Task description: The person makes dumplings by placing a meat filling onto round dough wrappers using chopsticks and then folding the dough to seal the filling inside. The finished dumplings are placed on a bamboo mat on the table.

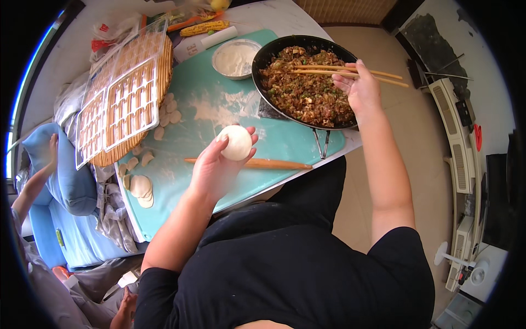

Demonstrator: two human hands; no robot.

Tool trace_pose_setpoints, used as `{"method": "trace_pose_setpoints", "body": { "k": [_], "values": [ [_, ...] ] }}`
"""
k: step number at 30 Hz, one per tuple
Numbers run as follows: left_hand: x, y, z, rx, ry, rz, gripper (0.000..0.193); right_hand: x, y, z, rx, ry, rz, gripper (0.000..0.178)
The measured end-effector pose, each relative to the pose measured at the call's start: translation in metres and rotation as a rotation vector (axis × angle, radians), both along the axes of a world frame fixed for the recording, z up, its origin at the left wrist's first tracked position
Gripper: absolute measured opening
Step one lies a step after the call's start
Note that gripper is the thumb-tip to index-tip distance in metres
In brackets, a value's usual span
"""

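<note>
So the round dumpling wrapper (237,142) is sitting flat on the fingers of the left hand (216,167), which is cupped loosely under it, palm up, above the mint-green mat (219,104). It's a thin, pale, floury disc, smooth looking. Right hand (359,88) is pinched around a pair of long wooden chopsticks (339,71), tips lying over the filling (307,90), a chunky brown minced mix with green bits, piled in a black round pan (274,52) with a wire handle poking toward the desk edge. Just below the wrapper there's a slim wooden rolling pin (263,163) lying on the mat. Loose flour is smeared across the mat, and a small metal bowl of flour (235,57) sits beside the pan. Off to the left, more flat wrappers (141,189) and little dough lumps, next to a woven round tray (159,71) with clear plastic grid trays (131,104) on top. A corn cob (205,27) sits at the far end of the desk.
</note>
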State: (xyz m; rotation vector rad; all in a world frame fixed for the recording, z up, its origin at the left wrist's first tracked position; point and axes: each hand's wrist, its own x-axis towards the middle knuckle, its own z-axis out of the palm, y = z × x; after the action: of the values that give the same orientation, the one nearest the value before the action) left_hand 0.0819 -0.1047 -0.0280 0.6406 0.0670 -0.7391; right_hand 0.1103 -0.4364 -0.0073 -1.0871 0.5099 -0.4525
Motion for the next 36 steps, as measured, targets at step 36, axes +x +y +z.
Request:
{"method": "trace_pose_setpoints", "body": {
  "k": [36],
  "values": [
    [0.015,-0.030,0.028,-0.143,0.187,-0.161,0.045,-0.093,0.028,0.068,-0.166,-0.284,0.219,0.034]
  ]
}}
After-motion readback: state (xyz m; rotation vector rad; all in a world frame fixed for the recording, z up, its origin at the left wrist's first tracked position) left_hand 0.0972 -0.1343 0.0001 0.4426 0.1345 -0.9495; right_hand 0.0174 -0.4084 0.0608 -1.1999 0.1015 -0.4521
